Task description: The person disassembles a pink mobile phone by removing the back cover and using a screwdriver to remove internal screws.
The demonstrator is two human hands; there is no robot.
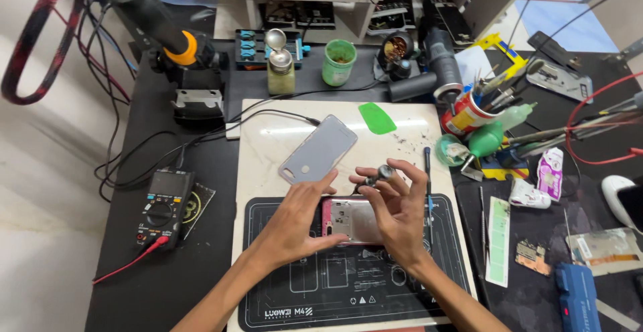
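At frame centre: opened pink phone [351,219] on dark work mat [321,292]; left hand [295,228], fingers spread flat, steadies it; right hand [398,215] pinches small screwdriver [376,177] above. Grey back cover [318,149] just beyond.

1. There is only one view, from a camera worn on the person's head.
2. It looks down and forward, at a steep angle, onto a dark workbench [167,278].
3. The person's forearms enter from the bottom edge, so the camera sits just above and behind the left hand [295,221] and the right hand [395,211].
4. The hands stand near the middle of the picture, quite close to the lens, over a black work mat [335,292].
5. The far side of the bench, with a white shelf [234,11], lies at the top edge.
6. At the left edge the view passes the bench and reaches the pale floor [40,191].
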